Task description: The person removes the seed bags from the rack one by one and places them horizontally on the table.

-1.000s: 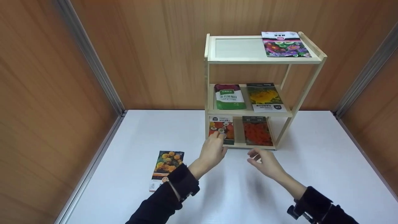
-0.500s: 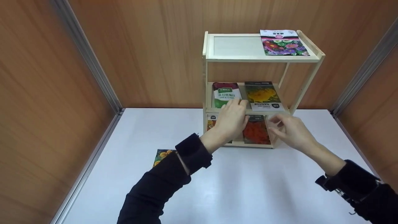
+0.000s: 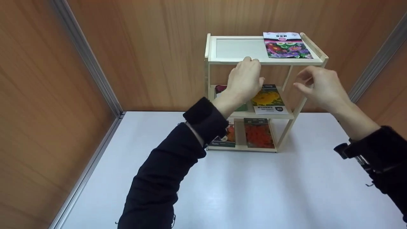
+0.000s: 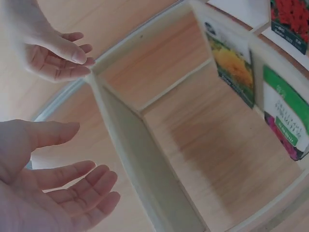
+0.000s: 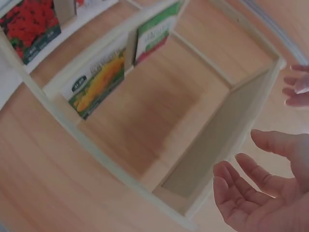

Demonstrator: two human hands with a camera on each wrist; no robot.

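Both hands empty, fingers relaxed: left hand [image 3: 244, 78] at top-center by wooden shelf [image 3: 235, 61] front rail, right hand [image 3: 319, 86] just right, flanking it; flower packet [image 3: 286, 47] lies on top tier.

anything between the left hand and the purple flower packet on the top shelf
Nothing: in the head view, only bare white shelf surface separates the left hand at the front edge from the purple flower packet at the right end.
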